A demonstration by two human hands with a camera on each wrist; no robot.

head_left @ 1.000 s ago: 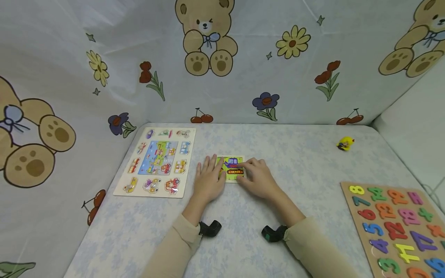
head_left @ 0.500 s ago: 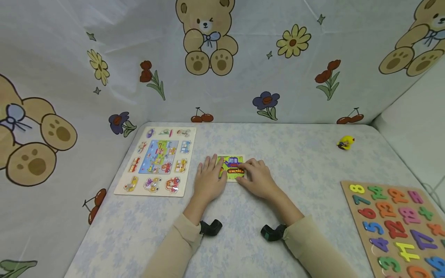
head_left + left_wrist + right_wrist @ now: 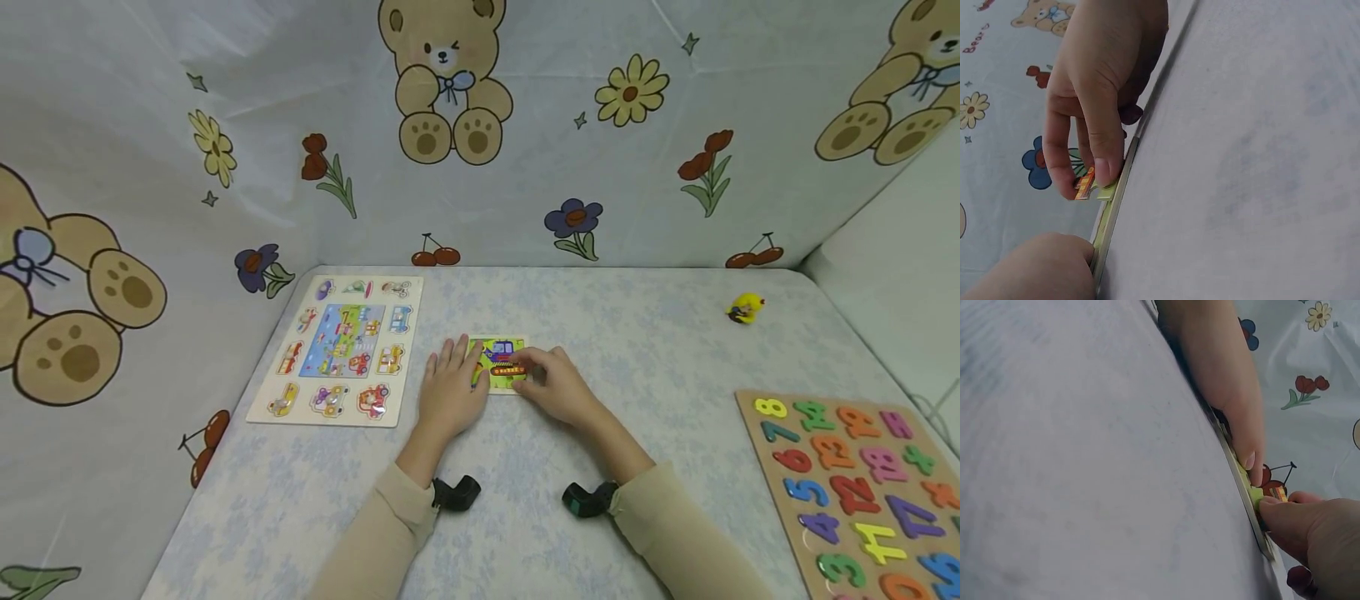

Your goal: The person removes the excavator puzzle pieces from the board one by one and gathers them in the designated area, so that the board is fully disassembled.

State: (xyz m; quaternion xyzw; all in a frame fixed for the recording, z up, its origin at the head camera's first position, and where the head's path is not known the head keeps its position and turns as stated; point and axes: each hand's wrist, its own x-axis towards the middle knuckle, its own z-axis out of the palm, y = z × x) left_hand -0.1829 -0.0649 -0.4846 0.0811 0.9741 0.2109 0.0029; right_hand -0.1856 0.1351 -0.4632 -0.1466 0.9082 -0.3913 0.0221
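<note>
A small jigsaw puzzle [image 3: 498, 387] of a blue and orange tracked vehicle on a green ground lies flat in the middle of the table. My left hand [image 3: 452, 390] rests across its left side, fingers extended. On the right, my right hand [image 3: 558, 385] pinches an orange and green puzzle piece [image 3: 1085, 183] between thumb and forefinger. The left wrist view shows that piece tilted, one side raised above the puzzle. Fingers of both hands cover parts of the puzzle's left and right edges.
A cream vehicle puzzle board [image 3: 291, 410] lies at the left. On the right is a brown number board [image 3: 757, 429] with coloured numerals, and a yellow toy duck [image 3: 746, 308] stands behind it. A bear-printed curtain [image 3: 510, 217] hangs along the table's back edge.
My right hand's fingers have drawn slightly up and right, with the knuckles more bent. My left hand stays in place on the puzzle.
</note>
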